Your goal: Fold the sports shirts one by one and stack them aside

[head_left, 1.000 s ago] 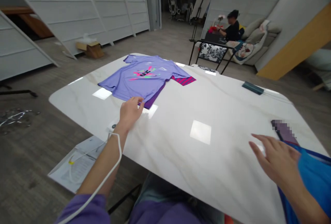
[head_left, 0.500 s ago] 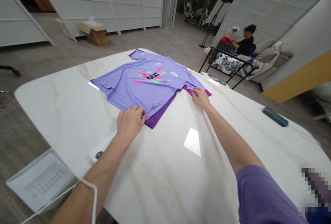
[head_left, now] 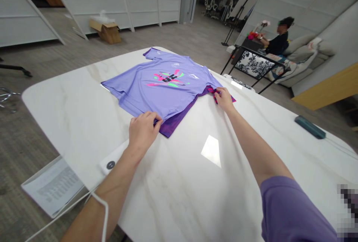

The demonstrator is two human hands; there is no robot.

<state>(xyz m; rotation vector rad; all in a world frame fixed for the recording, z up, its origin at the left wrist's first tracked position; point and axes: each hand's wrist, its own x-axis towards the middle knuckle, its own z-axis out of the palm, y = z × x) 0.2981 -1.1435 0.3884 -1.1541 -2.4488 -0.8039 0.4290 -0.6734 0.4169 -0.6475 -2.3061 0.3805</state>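
Note:
A light purple T-shirt (head_left: pixel 140 85) with a pink, green and black print lies spread on the white marbled table (head_left: pixel 167 182). Darker purple fabric shows under its near side edge. My left hand (head_left: pixel 144 130) is closed on the shirt's near hem corner, thumb and fingers pinched together. At the near sleeve, where pink and dark patterned fabric shows, my right hand (head_left: pixel 223 98) pinches the cloth. Both fingertips are partly hidden by the hands and the folds.
A white power strip (head_left: pixel 109 164) lies by my left forearm, with a white cable nearby. A dark green case (head_left: pixel 310 126) sits at the table's right. Beyond are a black-framed chair (head_left: pixel 254 65), a cardboard box (head_left: pixel 110 33) and a seated person (head_left: pixel 279 38).
The camera view has shifted slightly, so the scene sits further right. My right hand has drawn the sleeve cloth up a little; my left hand keeps its pinch on the hem.

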